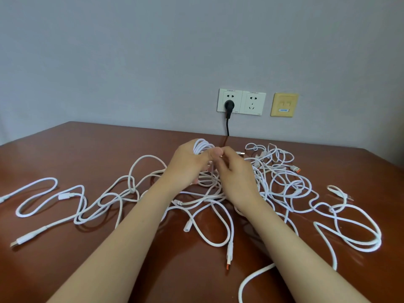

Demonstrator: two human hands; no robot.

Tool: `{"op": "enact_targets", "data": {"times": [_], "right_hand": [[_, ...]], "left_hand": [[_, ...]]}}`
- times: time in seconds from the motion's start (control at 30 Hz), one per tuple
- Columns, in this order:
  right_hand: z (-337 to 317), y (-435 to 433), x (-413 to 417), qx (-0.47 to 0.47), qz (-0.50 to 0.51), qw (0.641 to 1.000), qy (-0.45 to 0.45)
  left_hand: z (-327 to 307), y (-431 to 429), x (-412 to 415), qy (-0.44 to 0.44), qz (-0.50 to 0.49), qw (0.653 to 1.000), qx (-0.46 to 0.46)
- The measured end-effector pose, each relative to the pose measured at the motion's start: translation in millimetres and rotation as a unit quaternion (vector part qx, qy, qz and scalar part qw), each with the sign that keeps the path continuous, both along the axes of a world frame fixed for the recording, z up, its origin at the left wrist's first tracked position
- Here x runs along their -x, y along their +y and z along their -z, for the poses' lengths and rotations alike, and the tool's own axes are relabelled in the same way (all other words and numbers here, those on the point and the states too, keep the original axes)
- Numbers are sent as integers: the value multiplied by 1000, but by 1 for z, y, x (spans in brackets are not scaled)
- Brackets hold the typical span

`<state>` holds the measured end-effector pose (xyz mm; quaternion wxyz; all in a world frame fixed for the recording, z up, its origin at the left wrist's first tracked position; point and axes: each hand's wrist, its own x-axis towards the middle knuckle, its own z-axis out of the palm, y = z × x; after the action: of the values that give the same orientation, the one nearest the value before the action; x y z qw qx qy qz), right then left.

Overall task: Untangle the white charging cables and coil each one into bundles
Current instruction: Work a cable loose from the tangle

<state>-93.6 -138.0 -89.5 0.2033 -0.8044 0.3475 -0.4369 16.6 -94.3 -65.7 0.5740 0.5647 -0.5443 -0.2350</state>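
White coil gripped tight in my left hand so the loops can't spring loose, right hand pinching it alongside, the tangle sprawled under both wrists.

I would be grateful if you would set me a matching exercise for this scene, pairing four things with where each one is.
Things:
1. coiled cable bundle
2. black plug
3. nearer orange-tipped USB connector
4. beige wall plate

Places:
A. on the wall, right of both sockets
B. flat on the table, close to the person
C. gripped in the left hand
D. in the left wall socket

Pairs: 1-C, 2-D, 3-B, 4-A
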Motion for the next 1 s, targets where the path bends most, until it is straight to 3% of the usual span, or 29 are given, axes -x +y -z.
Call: {"op": "enact_targets", "data": {"times": [0.3,0.5,0.57,0.7,0.9,1.0], "right_hand": [[0,4,-1,45,9,999,-5],[0,7,-5,18,-37,999,-21],[2,6,-5,34,-41,998,16],[10,5,-3,93,-31,980,172],[11,5,-3,115,-41,977,173],[11,5,-3,130,-37,974,180]], "left_hand": [[4,-3,-1,16,-48,998,29],[8,-5,-1,-64,-131,987,63],[4,-2,-3,-79,-166,980,74],[-4,-2,-18,-9,-219,968,120],[-2,-1,-28,4,-236,969,69],[-2,-2,-28,141,-152,975,79]]}}
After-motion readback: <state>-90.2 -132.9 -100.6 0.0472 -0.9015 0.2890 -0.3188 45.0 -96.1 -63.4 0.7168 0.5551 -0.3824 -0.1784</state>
